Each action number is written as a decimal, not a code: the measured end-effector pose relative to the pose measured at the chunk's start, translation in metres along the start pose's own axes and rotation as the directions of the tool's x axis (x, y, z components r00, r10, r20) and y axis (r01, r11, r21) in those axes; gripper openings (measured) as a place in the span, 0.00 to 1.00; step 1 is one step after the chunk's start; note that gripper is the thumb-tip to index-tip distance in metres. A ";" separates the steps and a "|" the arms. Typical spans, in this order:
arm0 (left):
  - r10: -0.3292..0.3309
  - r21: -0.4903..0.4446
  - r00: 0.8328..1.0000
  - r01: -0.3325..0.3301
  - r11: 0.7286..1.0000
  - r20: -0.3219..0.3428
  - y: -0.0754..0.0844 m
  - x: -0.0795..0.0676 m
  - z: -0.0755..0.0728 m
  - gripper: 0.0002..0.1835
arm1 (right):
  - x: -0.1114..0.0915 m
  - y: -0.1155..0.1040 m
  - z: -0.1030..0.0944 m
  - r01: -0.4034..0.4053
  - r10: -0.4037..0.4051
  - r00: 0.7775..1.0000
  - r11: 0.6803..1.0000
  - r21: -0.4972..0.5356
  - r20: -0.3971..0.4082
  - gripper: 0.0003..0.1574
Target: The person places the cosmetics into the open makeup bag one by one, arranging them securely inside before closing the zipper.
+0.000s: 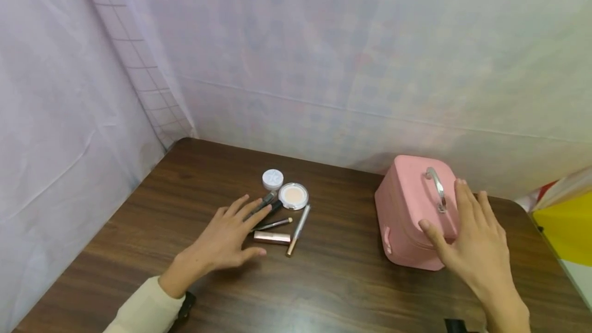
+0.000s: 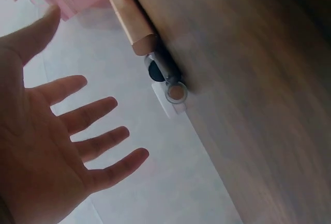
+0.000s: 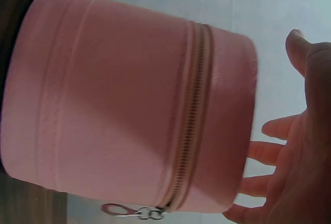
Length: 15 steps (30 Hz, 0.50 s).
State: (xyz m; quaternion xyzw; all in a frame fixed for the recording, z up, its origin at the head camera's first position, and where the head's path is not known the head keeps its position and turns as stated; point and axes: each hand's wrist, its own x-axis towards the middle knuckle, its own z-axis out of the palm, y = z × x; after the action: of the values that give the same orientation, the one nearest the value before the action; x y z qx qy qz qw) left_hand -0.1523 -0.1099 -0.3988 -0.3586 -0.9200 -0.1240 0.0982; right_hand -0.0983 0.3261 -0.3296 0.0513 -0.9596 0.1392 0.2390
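Head view: left hand with grip spread, near white jar, round compact, pen and rose-gold lipstick tube on wooden surface; right hand with grip extended, at pink vanity case. Left wrist view: fingers splayed, palm visible. Right wrist view: fingertips partly behind zipped vanity case, contact unclear.

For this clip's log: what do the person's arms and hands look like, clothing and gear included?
Both hands, left and right, are ungloved, with no rings visible. A plain cream sleeve covers the left forearm. A black piece shows beside its cuff, and another near the right wrist.
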 end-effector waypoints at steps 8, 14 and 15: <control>-0.004 -0.011 0.999 0.004 1.000 0.033 0.006 0.007 0.001 0.40 | 0.000 0.006 0.008 0.026 -0.025 0.999 0.999 -0.030 0.040 0.51; 0.019 -0.014 0.997 -0.018 1.000 0.081 0.012 0.013 0.003 0.38 | 0.001 0.006 0.014 0.073 -0.071 0.997 0.995 -0.062 0.022 0.50; 0.025 -0.020 0.996 -0.023 1.000 0.084 0.013 0.014 0.004 0.38 | 0.001 0.006 0.015 0.075 -0.073 0.997 0.995 -0.070 0.022 0.49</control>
State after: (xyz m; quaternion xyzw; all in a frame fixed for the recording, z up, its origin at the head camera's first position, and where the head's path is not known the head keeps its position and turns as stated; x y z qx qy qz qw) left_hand -0.1541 -0.0904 -0.3969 -0.3754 -0.9177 -0.1166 0.0574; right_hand -0.1070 0.3277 -0.3437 0.0797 -0.9636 0.0958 0.2365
